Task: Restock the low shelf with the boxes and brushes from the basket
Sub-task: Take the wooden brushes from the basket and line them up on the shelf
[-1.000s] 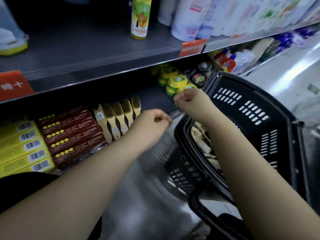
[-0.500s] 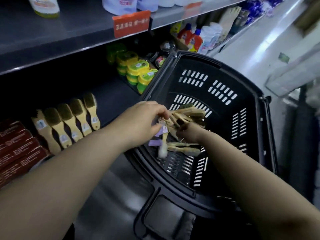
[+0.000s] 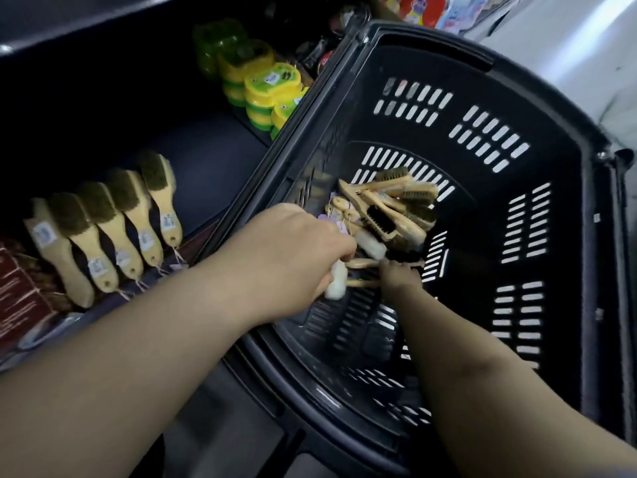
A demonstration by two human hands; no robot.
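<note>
So both hands are down in the black basket (image 3: 431, 46) right now. The left hand (image 3: 289, 257) has its fingers curled in tight, and a fluffy white brush (image 3: 335, 286) pokes out right under them, so it looks like they're wrapped round that one. The right hand (image 3: 400, 274) is deeper in, just across from the left fingers. Its fingertips are tucked against the wooden handles there and honestly I can't tell if they're pinching anything or just touching. The pile of wooden brushes (image 3: 396, 208) sits on the basket floor just beyond both sets of fingers, all tangled up with little paper tags. Out past the left hand's knuckles, on the low shelf (image 3: 206, 167), there's a neat row of brushes (image 3: 103, 236), five of them side by side with the bristles pointing away. Further out on that same side are the dark red boxes (image 3: 17, 288). Way beyond the fingers, at the back of the shelf, are some stacked yellow-green tubs (image 3: 272, 84).
</note>
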